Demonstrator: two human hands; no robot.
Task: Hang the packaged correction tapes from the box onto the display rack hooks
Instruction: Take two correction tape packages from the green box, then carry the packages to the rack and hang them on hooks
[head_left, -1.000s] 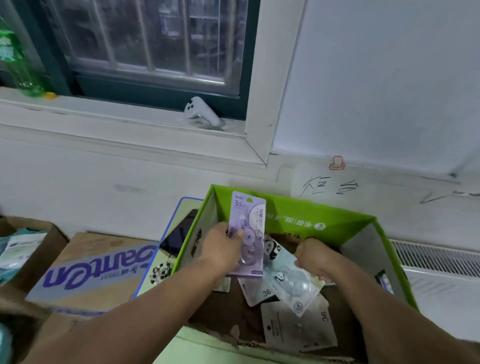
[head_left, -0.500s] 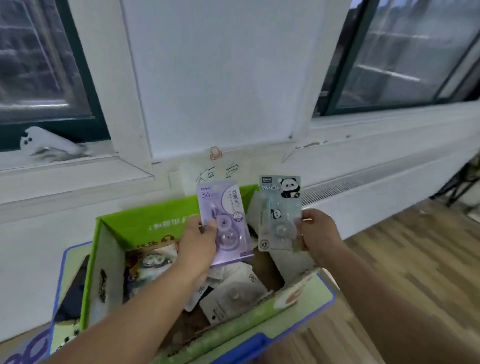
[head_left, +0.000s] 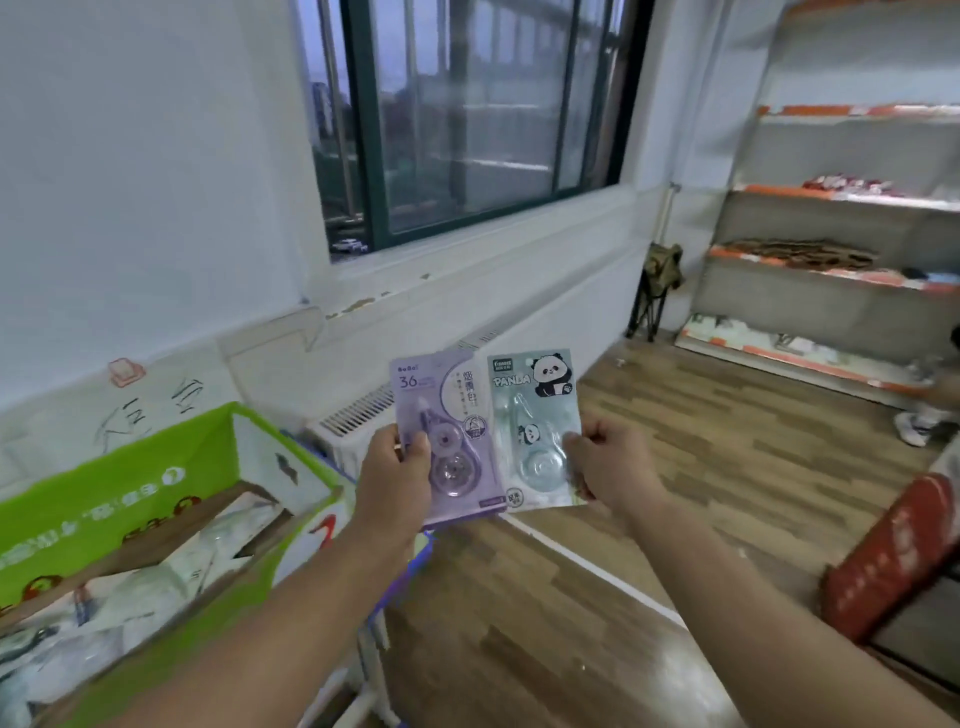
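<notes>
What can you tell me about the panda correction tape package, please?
The panda package is a pale mint-green card printed with a cartoon panda and the word PANDA at the top, a smaller panda lower down, and a clear blister holding a see-through round dispenser. It is upright in the air, facing the camera. The right hand pinches its lower right edge, thumb in front. The purple package sits right beside its left edge; contact is unclear.
</notes>
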